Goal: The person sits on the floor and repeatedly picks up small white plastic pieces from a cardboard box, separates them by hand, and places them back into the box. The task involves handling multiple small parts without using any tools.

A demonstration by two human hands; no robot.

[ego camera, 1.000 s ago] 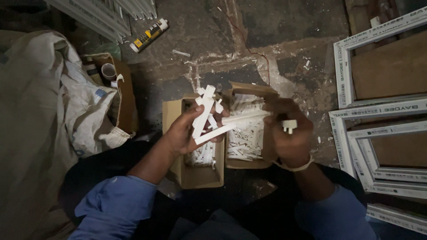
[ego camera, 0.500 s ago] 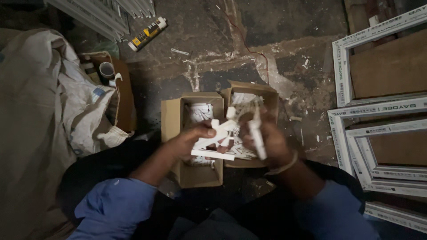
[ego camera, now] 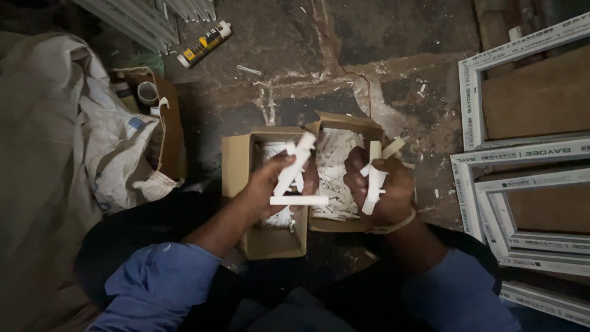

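Left hand (ego camera: 270, 184): centre of the frame, over the left cardboard box (ego camera: 236, 163). Grip clamped on a small bundle of white plastic strips (ego camera: 295, 172), one standing upward, one lying crosswise below the fingers.

Right hand (ego camera: 381, 187): centre right, over the right cardboard box (ego camera: 344, 120). Grip clamped on a second lot of white plastic pieces (ego camera: 373, 178), held upright, ends fanning out above the knuckles. A pale band sits at the wrist.

Boxes: two open cartons side by side on the floor (ego camera: 393, 37), flaps up. The right one holds a dense heap of white pieces; the left one shows fewer, mostly hidden by the hand.

Progress, judged: sorting or gathering of pieces is mid-way. Both hands are loaded and nothing is laid out apart from the boxes, while a large stock remains in the right carton. How many pieces are already handled cannot be told.

Surroundings: white window frames (ego camera: 522, 154) stacked at the right edge; a sealant cartridge (ego camera: 204, 43) at upper left; a pale woven sack (ego camera: 80, 135) at left beside another open carton (ego camera: 166, 123) holding a tape roll; white profile lengths (ego camera: 147, 18) at the top edge; white scraps scattered on the floor.
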